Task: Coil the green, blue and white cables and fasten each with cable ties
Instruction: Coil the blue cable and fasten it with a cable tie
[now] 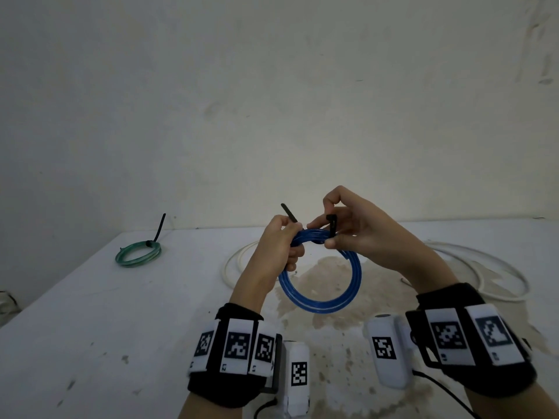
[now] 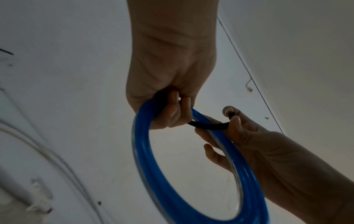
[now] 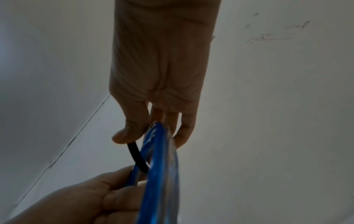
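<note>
Above the bench (image 1: 90, 313) middle, blue cable coil (image 1: 320, 303) held aloft, left hand (image 1: 279, 240) fingers curled round it, right hand (image 1: 357, 228) fingers pinching black cable tie (image 1: 332, 220), green coil (image 1: 138, 254) tied near far-left edge, white cable (image 1: 499, 276) loose behind.

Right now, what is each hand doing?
Left hand: grips the blue coil and one tie end.
Right hand: pinches the tie's other end.

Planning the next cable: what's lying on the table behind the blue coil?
The white cable lies in loose loops on the table behind the blue coil. Both hands, left and right, cover its middle stretch, so no tie can be ruled out there.
</note>
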